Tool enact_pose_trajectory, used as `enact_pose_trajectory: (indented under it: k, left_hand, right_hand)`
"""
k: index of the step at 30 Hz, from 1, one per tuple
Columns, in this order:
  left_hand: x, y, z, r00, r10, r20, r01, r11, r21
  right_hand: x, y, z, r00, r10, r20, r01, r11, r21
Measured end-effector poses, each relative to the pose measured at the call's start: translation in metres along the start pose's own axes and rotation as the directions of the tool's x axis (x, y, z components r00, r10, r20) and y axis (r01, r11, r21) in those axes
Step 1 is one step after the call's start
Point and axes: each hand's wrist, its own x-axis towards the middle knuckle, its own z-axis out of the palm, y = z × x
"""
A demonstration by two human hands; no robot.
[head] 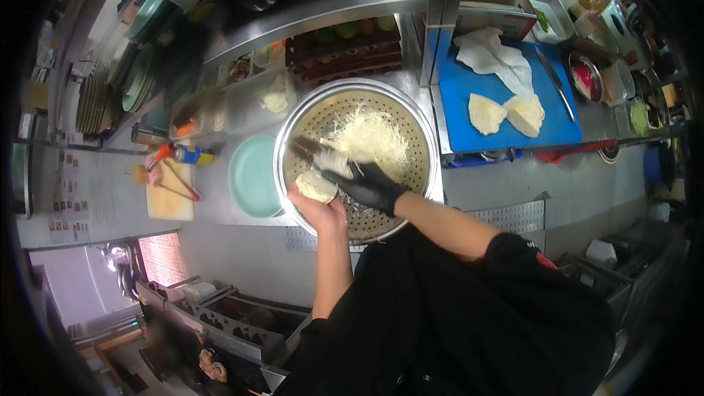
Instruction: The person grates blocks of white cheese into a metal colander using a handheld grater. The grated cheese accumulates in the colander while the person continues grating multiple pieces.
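Observation:
My bare left hand [322, 212] holds a piece of cabbage [317, 186] cut side up, over the left part of a perforated metal colander [423, 121]. My right hand [368, 186], in a black glove, is closed around a hand tool [305, 149] whose blade end is blurred by motion; its type cannot be told. The tool lies against or just above the cabbage piece. Finely shredded cabbage [371, 137] is heaped in the colander, with loose shreds beneath my right hand. To the right, two cabbage wedges [487, 114] rest on a blue cutting board [456, 135].
A knife [555, 83] and white cloth or paper [495, 58] lie on the blue board. Left of the colander are a pale green plate [254, 176], a plastic container [258, 107], and a light board [170, 198] with red tongs [179, 184]. Egg trays [344, 52] stand behind, under a steel shelf.

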Motion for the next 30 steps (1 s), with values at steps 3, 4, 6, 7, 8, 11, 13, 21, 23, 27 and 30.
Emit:
enact_pose_trajectory:
  k: [3, 4, 6, 7, 8, 11, 13, 21, 23, 27, 30]
  left_hand:
    - [0.001, 0.010, 0.010, 0.965, -0.040, -0.259, 0.049, 0.998, 0.030]
    - [0.032, -0.016, -0.047, 0.999, -0.042, -0.027, 0.041, 0.999, -0.030]
    - [0.001, -0.002, -0.017, 0.985, 0.045, -0.164, -0.020, 0.989, 0.148]
    - [-0.010, 0.006, -0.009, 0.989, 0.006, -0.148, -0.004, 1.000, 0.013]
    - [-0.019, 0.014, -0.004, 0.990, -0.031, -0.138, 0.013, 0.992, -0.122]
    - [-0.021, 0.042, 0.002, 0.994, -0.027, -0.109, 0.008, 0.986, -0.169]
    - [-0.013, 0.054, 0.002, 0.993, -0.030, -0.117, 0.006, 0.980, -0.199]
    - [-0.005, 0.074, -0.037, 0.991, -0.134, 0.018, 0.133, 0.940, -0.314]
    - [-0.009, 0.080, -0.040, 0.986, -0.164, 0.044, 0.168, 0.917, -0.361]
    - [-0.014, 0.087, -0.039, 0.970, -0.233, 0.071, 0.240, 0.860, -0.450]
    - [-0.017, 0.087, -0.034, 0.944, -0.319, 0.080, 0.320, 0.836, -0.445]
  right_hand:
    - [-0.025, -0.008, 0.012, 0.981, 0.150, 0.123, -0.149, 0.989, -0.019]
    - [-0.024, 0.008, 0.037, 0.984, 0.151, 0.091, -0.176, 0.807, 0.564]
    - [-0.029, -0.014, 0.019, 1.000, -0.022, 0.013, 0.024, 0.988, -0.155]
    - [-0.002, -0.005, 0.004, 0.978, 0.197, 0.068, -0.181, 0.966, -0.187]
    - [0.015, -0.009, -0.017, 0.972, 0.233, 0.010, -0.227, 0.956, -0.184]
    - [0.007, -0.020, -0.043, 0.953, 0.293, -0.081, -0.294, 0.956, -0.012]
    - [-0.005, -0.003, -0.048, 0.976, 0.170, 0.135, -0.202, 0.936, 0.287]
    - [-0.045, -0.041, -0.021, 0.852, 0.019, 0.524, -0.516, 0.200, 0.833]
    - [-0.054, -0.067, -0.027, 0.832, -0.023, 0.554, -0.503, 0.389, 0.772]
    - [-0.033, -0.046, -0.027, 0.940, 0.252, 0.229, -0.340, 0.741, 0.580]
    - [-0.010, 0.025, -0.035, 0.832, 0.313, 0.459, -0.544, 0.295, 0.785]
